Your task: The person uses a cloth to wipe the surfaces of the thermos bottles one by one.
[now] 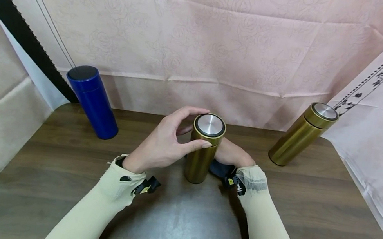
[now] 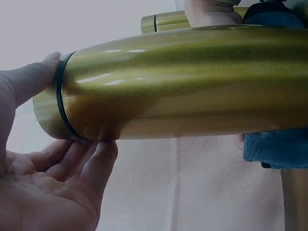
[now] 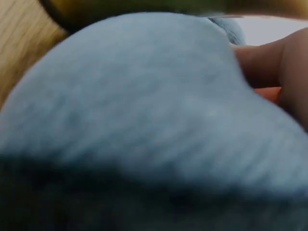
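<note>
A gold thermos flask (image 1: 199,163) with a brushed-metal lid top stands about upright at the middle of the wooden table. My left hand (image 1: 173,139) grips it around the lid, thumb on the near side and fingers on the far side. My right hand (image 1: 233,154) holds a blue cloth (image 1: 221,169) against the flask's right side. In the left wrist view the cloth (image 2: 274,148) shows on both sides of the lower flask (image 2: 192,82). Cloth (image 3: 144,96) fills most of the right wrist view, with a few fingers (image 3: 267,62) at its edge. The flask hides most right fingers in the head view.
A blue flask (image 1: 95,104) with a dark top stands at the table's back left. A second gold flask (image 1: 301,136) stands at the back right. Pale patterned cloth (image 1: 199,49) hangs behind the wooden table (image 1: 63,184) and along both sides.
</note>
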{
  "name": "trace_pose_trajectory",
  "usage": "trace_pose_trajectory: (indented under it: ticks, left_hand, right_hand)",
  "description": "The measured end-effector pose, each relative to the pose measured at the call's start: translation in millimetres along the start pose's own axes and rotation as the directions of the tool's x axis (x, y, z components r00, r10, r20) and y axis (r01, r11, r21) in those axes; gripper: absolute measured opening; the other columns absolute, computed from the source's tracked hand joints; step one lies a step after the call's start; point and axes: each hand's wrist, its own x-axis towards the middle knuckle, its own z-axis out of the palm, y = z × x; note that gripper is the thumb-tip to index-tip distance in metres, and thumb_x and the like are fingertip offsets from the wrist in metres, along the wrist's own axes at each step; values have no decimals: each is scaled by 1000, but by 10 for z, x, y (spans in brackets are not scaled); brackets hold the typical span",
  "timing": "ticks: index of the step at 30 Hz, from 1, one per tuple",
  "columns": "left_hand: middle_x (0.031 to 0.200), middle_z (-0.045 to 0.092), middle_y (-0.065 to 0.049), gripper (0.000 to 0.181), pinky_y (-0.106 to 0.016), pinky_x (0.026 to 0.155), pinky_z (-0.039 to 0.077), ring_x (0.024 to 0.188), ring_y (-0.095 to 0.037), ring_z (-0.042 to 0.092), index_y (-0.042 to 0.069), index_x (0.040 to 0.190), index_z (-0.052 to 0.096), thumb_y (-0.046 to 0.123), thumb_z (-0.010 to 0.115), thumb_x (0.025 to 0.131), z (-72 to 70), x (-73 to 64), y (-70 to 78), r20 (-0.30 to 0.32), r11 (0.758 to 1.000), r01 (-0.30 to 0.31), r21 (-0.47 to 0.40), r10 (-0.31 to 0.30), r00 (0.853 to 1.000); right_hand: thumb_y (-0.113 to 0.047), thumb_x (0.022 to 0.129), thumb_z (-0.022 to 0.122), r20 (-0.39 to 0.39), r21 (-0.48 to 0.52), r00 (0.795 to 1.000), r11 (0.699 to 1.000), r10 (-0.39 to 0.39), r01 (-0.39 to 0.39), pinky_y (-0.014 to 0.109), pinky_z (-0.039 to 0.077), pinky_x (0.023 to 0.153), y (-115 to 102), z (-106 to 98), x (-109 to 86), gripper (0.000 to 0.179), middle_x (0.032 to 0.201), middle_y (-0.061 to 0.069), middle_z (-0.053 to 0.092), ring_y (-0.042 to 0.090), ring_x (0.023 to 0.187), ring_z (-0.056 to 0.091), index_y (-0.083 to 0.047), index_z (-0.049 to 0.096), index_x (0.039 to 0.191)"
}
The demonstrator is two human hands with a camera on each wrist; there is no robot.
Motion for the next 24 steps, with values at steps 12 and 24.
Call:
trace_pose_trajectory:
  ticks: [12, 24]
  left_hand:
    - [135, 62, 9, 60, -24, 106, 53, 126, -4, 59, 22, 140, 55, 25, 83, 87, 17, -8, -15, -15, 1000, -30, 1, 30, 999]
    - [136, 61, 8, 64, -24, 105, 54, 125, -5, 59, 21, 144, 51, 26, 82, 88, 29, -21, -63, -15, 999, -36, 6, 36, 999]
  right_hand:
    - [-27, 109, 48, -218, -155, 973, 981, 80, -115, 47, 49, 109, -7, -66, -123, 32, 134, 7, 65, 22, 123, 61, -17, 55, 139]
    - [-41, 93, 74, -296, -141, 935, 960, 194, -244, 47, 49, 107, -216, -181, -331, 63, 135, 8, 63, 25, 120, 61, -16, 49, 144]
